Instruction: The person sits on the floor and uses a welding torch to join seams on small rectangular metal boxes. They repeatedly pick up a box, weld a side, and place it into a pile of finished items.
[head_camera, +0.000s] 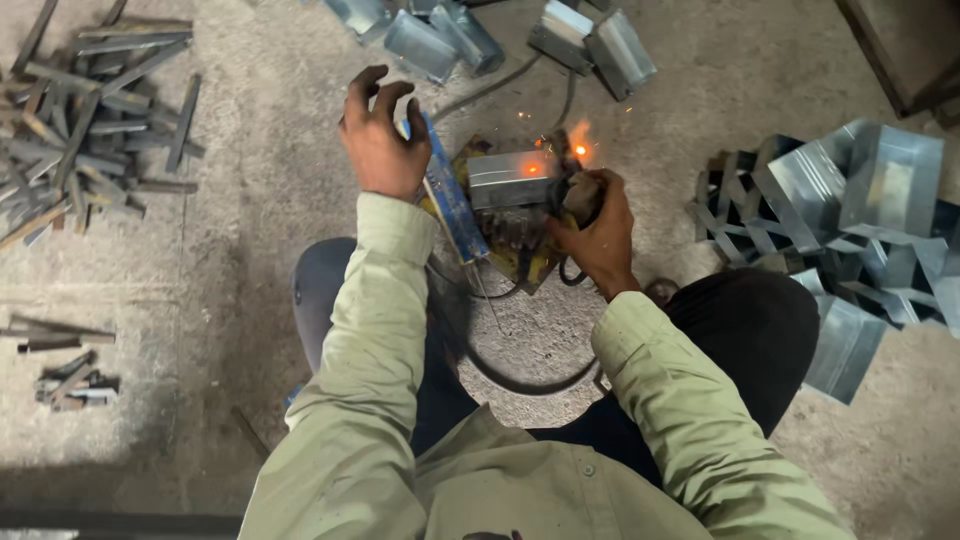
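Note:
My left hand (380, 140) is raised with its fingers spread, gripping the edge of a blue welding hand shield (450, 195). My right hand (598, 235) is closed on a welding electrode holder (572, 195), whose tip glows orange with sparks (580, 150) at the right end of a grey sheet-metal box (510, 178). The box rests on a yellowish stand on the concrete floor between my knees. A black cable (520, 385) loops on the floor below the box.
Several folded sheet-metal boxes (860, 190) are piled at the right, and more lie at the top (590, 40). Flat steel strips (90, 110) are heaped at the upper left, with a smaller bundle (65, 375) at the left.

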